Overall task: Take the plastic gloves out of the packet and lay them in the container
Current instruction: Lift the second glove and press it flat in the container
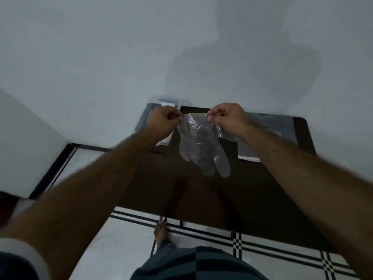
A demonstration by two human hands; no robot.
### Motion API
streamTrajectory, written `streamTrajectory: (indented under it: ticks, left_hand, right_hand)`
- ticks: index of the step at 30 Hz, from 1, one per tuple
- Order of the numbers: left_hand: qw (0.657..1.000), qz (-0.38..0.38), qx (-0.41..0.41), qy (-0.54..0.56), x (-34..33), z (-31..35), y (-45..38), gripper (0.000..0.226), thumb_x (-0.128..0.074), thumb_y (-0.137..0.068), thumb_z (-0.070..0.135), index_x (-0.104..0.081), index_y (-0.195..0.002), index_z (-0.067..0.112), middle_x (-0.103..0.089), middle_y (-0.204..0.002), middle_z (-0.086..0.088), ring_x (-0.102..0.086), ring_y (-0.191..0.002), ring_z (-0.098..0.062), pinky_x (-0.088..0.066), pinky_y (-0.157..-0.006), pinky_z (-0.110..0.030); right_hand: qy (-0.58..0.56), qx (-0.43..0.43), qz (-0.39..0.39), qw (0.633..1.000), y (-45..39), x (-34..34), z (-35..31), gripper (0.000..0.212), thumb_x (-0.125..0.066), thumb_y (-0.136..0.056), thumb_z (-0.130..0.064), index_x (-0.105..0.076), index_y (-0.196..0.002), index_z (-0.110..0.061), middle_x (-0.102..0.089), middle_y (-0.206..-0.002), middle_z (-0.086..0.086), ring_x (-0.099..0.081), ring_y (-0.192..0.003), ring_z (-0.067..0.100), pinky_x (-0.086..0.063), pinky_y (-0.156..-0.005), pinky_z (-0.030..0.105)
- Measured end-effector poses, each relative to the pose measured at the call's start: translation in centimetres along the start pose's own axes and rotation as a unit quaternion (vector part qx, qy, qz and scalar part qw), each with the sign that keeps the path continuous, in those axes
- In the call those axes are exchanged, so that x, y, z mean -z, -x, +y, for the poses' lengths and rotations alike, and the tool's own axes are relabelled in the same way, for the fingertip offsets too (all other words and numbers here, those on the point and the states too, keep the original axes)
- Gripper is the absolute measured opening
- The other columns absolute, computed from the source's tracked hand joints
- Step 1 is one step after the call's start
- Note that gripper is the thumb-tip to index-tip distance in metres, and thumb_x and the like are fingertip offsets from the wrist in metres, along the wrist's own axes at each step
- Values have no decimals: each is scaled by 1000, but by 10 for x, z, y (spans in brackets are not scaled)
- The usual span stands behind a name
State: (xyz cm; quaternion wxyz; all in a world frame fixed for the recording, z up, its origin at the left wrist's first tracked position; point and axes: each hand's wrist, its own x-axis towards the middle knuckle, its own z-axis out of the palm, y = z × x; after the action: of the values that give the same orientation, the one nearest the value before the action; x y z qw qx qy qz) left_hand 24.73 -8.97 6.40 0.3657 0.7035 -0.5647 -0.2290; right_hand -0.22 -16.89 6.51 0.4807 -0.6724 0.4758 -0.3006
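Note:
A clear plastic glove [199,144] hangs in the air above the dark table [201,190], fingers pointing down. My left hand [163,120] pinches its cuff at the left corner. My right hand [228,118] pinches the cuff at the right corner, so the opening is stretched flat between them. A clear plastic container [171,101] sits at the table's far left corner, mostly hidden behind my left hand. The packet [270,126], a shiny transparent sheet, lies flat on the table's far right part, under my right wrist.
A white wall rises directly behind the table. The floor is white tile with black stripes [238,239]. My bare foot [160,231] stands near the table's front edge. A white wall corner [30,154] juts in at the left.

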Motion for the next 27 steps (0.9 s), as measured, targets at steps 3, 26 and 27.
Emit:
streamTrajectory:
  ticks: [3, 26, 27]
  left_hand:
    - [999, -15, -7, -40, 43, -24, -45, 11, -75, -89, 16, -83, -94, 22, -77, -86, 15, -72, -85, -4, -53, -76, -13]
    - [989, 16, -120, -83, 149, -115, -284, 13, -69, -95, 19, -80, -100, 18, -75, -91, 8, -68, -83, -9, -53, -81, -21]
    - [988, 27, -139, -66, 151, -113, -285, 13, -69, -96, 20, -80, -101, 18, -75, -91, 10, -68, -81, -6, -54, -81, -19]
  right_hand:
    - [-12, -24, 6, 1000, -46, -42, -31, 10, -81, -87, 2, -82, -92, -6, -80, -87, 2, -72, -74, 1, -56, -71, 14]
    - [10, -13, 111, 994, -268, -155, -96, 23, -66, -98, -1, -76, -91, -20, -78, -93, -1, -72, -75, 10, -59, -75, 26]
    - [5, 9, 113, 994, -267, -152, -98, 22, -68, -98, -3, -77, -92, -22, -78, -94, 0, -73, -78, 12, -62, -78, 29]
